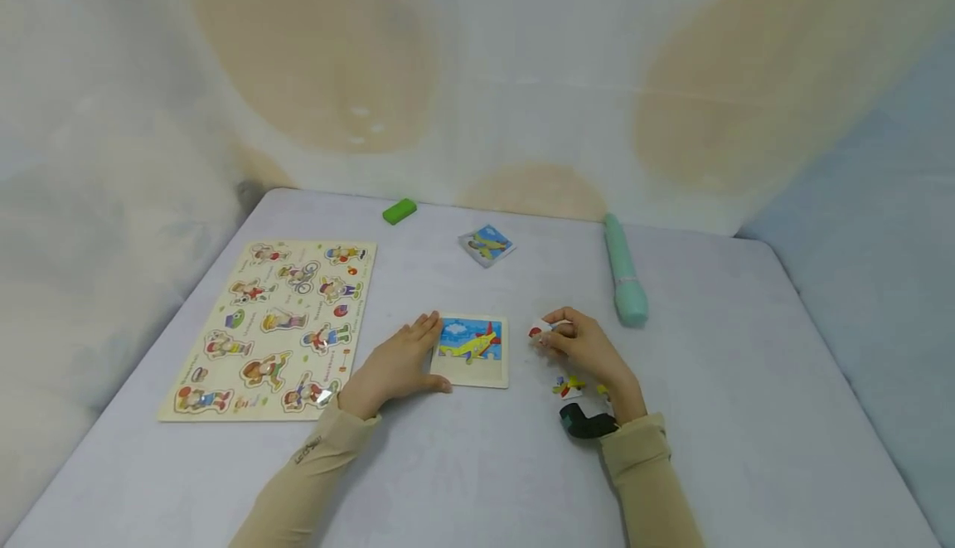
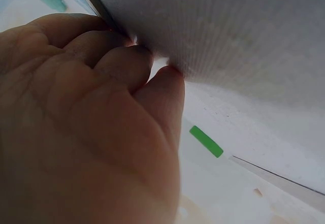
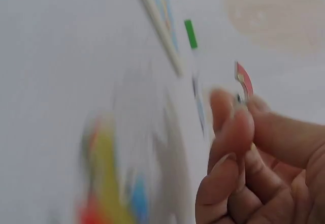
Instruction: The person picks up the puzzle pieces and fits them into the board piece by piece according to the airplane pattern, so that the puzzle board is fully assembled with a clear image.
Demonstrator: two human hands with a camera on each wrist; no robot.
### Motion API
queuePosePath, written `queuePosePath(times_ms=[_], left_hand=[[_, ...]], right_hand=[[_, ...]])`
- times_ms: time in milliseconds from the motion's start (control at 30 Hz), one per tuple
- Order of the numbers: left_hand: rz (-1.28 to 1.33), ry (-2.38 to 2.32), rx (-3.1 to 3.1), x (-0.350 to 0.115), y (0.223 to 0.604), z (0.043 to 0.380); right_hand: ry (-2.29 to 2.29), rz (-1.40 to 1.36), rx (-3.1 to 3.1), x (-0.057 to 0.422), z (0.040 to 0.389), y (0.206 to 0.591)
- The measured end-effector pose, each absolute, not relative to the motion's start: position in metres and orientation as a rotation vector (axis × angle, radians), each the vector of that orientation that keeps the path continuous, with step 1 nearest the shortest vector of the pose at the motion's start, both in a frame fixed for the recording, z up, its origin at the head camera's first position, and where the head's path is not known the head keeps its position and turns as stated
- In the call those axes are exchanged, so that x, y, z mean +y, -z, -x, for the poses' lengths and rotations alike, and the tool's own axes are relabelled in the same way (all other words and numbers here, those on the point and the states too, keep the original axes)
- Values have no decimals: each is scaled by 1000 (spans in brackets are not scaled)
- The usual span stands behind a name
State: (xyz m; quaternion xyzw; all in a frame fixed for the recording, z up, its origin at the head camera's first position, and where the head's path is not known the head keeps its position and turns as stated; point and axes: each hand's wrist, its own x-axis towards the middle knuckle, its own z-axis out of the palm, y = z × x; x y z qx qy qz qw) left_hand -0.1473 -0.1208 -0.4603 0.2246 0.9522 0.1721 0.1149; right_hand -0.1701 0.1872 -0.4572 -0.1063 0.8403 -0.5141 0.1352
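Observation:
A small wooden airplane jigsaw tray (image 1: 501, 372) lies flat, its upper part filled with a yellow plane on blue and a strip of bare wood below. My left hand (image 1: 403, 363) rests at its left side, fingers extended along the upper left edge and thumb by the lower left corner. To the right of the tray, my right hand (image 1: 585, 347) pinches a puzzle piece (image 1: 536, 331) with red on it between thumb and fingertips, raised off the table in the right wrist view. Loose puzzle pieces (image 1: 569, 387) lie below that hand, blurred in the right wrist view.
A large wooden peg-style puzzle board (image 1: 294, 324) with figures lies on the left. Farther back are a green block (image 1: 399, 211), an airplane picture card (image 1: 487, 245) and a long mint-green object (image 1: 625, 274). A black bent object (image 1: 584, 423) is by my right cuff.

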Motion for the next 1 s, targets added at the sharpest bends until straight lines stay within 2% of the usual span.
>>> queuePosePath(times_ms=[433, 733, 1000], left_hand=[[-637, -511, 2790, -117, 460, 147], [-656, -538, 2789, -116, 459, 149], [-629, -541, 2796, -120, 460, 148]], right_hand=[[1437, 298, 2536, 96, 165, 454], [1323, 478, 2596, 75, 159, 464], [1190, 525, 2711, 62, 156, 469]])
